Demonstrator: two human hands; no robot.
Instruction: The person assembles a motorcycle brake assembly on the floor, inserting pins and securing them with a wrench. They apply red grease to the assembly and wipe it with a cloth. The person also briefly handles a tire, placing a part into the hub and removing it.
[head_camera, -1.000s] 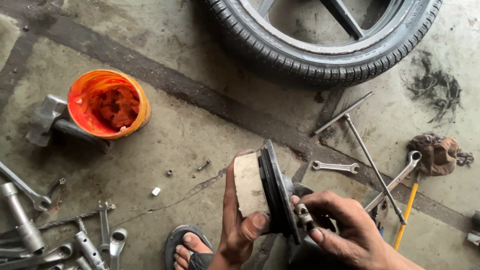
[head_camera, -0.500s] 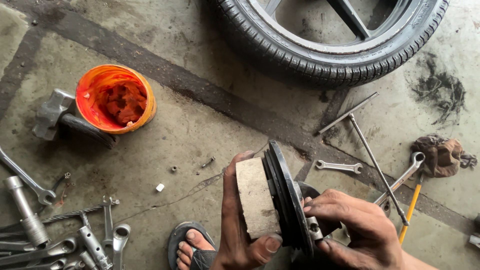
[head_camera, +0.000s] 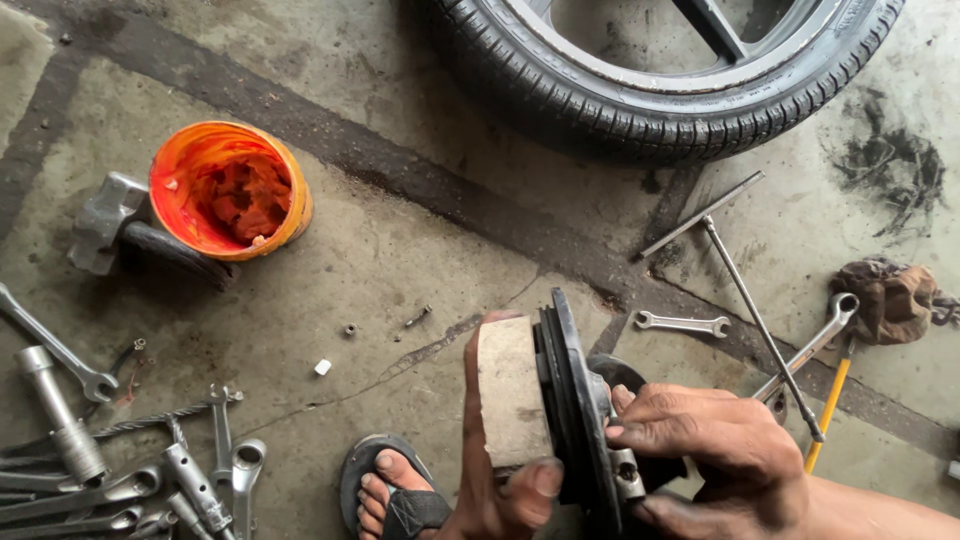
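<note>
A round black metal part (head_camera: 572, 385) stands on edge low in the middle of the head view, held between both hands. My left hand (head_camera: 488, 495) presses a tan rectangular block (head_camera: 510, 390) flat against the part's left face, fingers behind the block and thumb at its lower edge. My right hand (head_camera: 715, 450) grips the part's right side, fingers over a greasy metal hub (head_camera: 625, 470). My foot in a black sandal (head_camera: 392, 492) rests on the concrete floor just left of the hands.
An orange tub of red grease (head_camera: 228, 190) and a hammer (head_camera: 108, 222) lie at the left. Several spanners and sockets (head_camera: 120, 480) fill the lower left. A tyre on its wheel (head_camera: 640, 95) lies at the top. A small spanner (head_camera: 682, 323), T-bar wrench (head_camera: 752, 300), yellow-handled tool (head_camera: 828, 412) and rag (head_camera: 892, 295) lie at the right.
The part and block have shifted slightly right and lower in view. My left thumb has slid down to the block's lower edge. Both hands keep their hold.
</note>
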